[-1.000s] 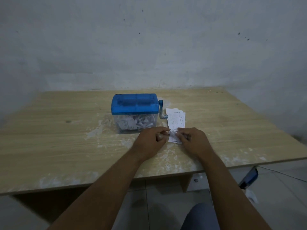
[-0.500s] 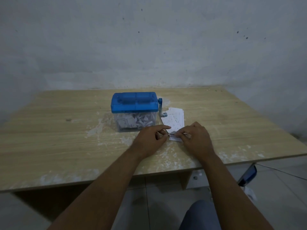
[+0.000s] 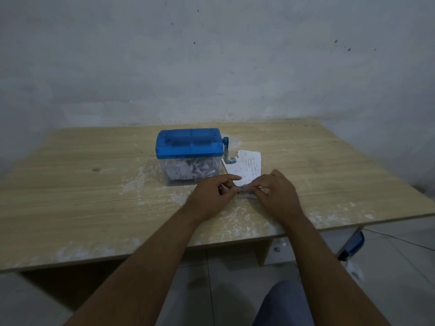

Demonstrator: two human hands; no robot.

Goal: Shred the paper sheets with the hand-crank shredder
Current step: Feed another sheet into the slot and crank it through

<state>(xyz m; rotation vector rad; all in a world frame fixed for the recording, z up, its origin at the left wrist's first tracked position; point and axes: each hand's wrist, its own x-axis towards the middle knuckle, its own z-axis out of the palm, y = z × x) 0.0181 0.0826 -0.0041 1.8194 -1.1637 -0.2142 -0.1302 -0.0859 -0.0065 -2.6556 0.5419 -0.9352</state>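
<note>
Left hand (image 3: 213, 192) and right hand (image 3: 276, 192) pinch paper sheets (image 3: 248, 167) at near edge.

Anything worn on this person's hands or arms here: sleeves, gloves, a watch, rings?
Nothing that shows. The left hand and right hand are ungloved, no ring visible; the left forearm and right forearm are bare down to the frame's bottom edge, with no sleeve, watch or band.

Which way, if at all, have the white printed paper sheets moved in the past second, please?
Yes: the white printed paper sheets turned leftward; their far corner now reaches the blue plastic shredder's crank.
</note>
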